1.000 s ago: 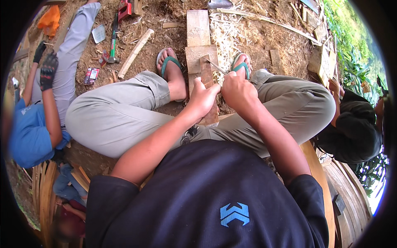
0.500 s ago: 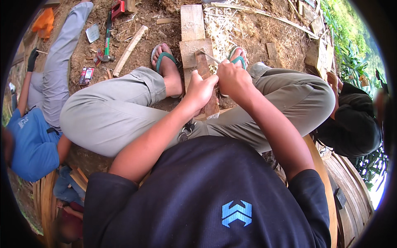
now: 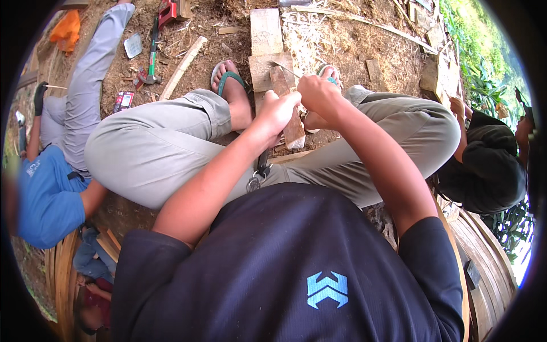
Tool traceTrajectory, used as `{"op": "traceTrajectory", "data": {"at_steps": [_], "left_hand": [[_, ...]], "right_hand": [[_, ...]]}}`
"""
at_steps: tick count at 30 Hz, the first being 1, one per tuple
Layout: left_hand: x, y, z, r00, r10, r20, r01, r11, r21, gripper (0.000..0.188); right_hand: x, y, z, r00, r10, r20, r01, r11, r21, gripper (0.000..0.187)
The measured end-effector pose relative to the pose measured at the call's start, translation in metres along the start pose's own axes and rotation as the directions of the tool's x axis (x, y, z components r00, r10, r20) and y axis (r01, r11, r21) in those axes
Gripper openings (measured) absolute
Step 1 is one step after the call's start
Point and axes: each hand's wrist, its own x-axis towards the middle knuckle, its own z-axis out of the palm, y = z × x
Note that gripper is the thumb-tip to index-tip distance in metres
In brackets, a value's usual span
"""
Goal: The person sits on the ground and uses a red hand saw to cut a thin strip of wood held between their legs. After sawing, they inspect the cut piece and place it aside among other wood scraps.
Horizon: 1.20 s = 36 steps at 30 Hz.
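My left hand (image 3: 277,112) is closed round a short strip of reddish-brown wood (image 3: 294,135). The strip slants between my knees, its pale near end toward me and its far end over a wooden block (image 3: 261,73). Close beside it, my right hand (image 3: 320,96) is a fist round a knife (image 3: 286,68). Only the thin blade shows, pointing forward and left across the strip's far end; the handle is hidden in my fingers. The two hands almost touch.
Another squared timber (image 3: 266,31) lies beyond the block, beside pale shavings (image 3: 307,37). Left of my feet lie a hammer (image 3: 152,62), a red-handled saw (image 3: 166,12) and a long stick (image 3: 183,68). People sit at left in a blue shirt (image 3: 54,194) and at right in black (image 3: 487,165).
Both hands have shifted slightly forward, bringing the wood strip and knife with them. The strip's near end sits farther from me. Both grips stay closed.
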Motion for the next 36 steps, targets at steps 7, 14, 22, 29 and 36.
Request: {"op": "traceTrajectory", "data": {"at_steps": [7, 14, 22, 29, 36], "left_hand": [[-0.011, -0.004, -0.008, 0.997, 0.008, 0.078, -0.009, 1.0, 0.012, 0.017], [0.004, -0.006, -0.031, 0.971, 0.17, -0.168, -0.103, 0.932, 0.346, 0.081], [0.089, -0.041, -0.025, 0.774, 0.533, -0.341, -0.13, 0.661, 0.739, 0.094], [0.04, -0.005, -0.085, 0.743, 0.592, -0.313, -0.36, 0.747, 0.559, 0.087], [-0.192, 0.155, -0.274, 0.193, 0.822, -0.536, -0.739, 0.481, 0.471, 0.045]], "right_hand": [[0.025, 0.045, 0.064, 0.963, 0.131, -0.236, -0.081, 0.974, 0.212, 0.035], [0.077, 0.065, -0.008, 0.868, 0.433, -0.244, -0.271, 0.824, 0.498, 0.042], [0.197, 0.114, 0.01, 0.81, 0.249, -0.531, 0.018, 0.895, 0.447, 0.033], [0.217, 0.114, 0.028, 0.775, 0.199, -0.6, 0.126, 0.882, 0.454, 0.047], [0.2, 0.184, -0.002, 0.721, 0.27, -0.638, 0.085, 0.879, 0.468, 0.054]]}}
